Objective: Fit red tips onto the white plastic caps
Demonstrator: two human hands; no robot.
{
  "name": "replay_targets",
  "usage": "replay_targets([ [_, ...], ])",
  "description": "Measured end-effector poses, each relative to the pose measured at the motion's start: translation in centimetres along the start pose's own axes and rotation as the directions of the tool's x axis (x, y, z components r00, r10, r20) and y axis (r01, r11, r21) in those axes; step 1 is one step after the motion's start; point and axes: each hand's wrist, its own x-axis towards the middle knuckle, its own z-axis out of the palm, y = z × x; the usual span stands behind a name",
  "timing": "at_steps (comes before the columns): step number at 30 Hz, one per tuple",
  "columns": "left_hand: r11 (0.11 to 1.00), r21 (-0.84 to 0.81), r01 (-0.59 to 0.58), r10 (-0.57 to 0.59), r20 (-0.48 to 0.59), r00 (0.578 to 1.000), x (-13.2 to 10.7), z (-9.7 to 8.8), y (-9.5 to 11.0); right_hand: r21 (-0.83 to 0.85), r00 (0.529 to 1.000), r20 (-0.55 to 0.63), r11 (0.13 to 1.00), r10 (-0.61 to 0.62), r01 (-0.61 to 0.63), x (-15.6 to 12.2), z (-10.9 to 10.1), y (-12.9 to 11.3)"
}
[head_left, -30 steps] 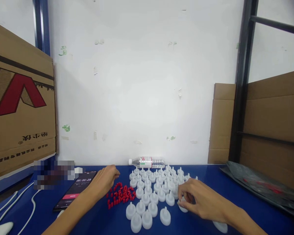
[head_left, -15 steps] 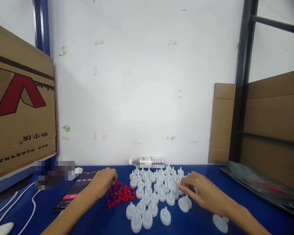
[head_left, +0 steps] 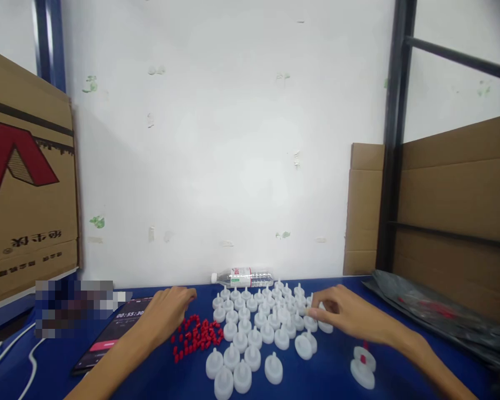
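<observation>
My right hand (head_left: 345, 314) is at the right edge of the white cap (head_left: 250, 325) cluster, mid-worktop (head_left: 158, 383), fingertips pinched on one cap there. My left hand (head_left: 166, 311) rests loosely curled, holding nothing, just left of the red plug (head_left: 194, 336) pile. Best to grip the cap by its rim and keep it stem-up. Count: roughly forty caps, several dozen plugs, one bottle (head_left: 242, 276), one phone (head_left: 110, 333).
</observation>
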Motion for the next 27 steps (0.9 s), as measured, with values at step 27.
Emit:
replay_targets([
  [27, 0.988, -0.099, -0.121, 0.1, -0.196, 0.976, -0.8, -0.9, 2.6, 0.127, 0.982, 0.132, 0.985, -0.134, 0.117, 0.1, 1.8, -1.8],
])
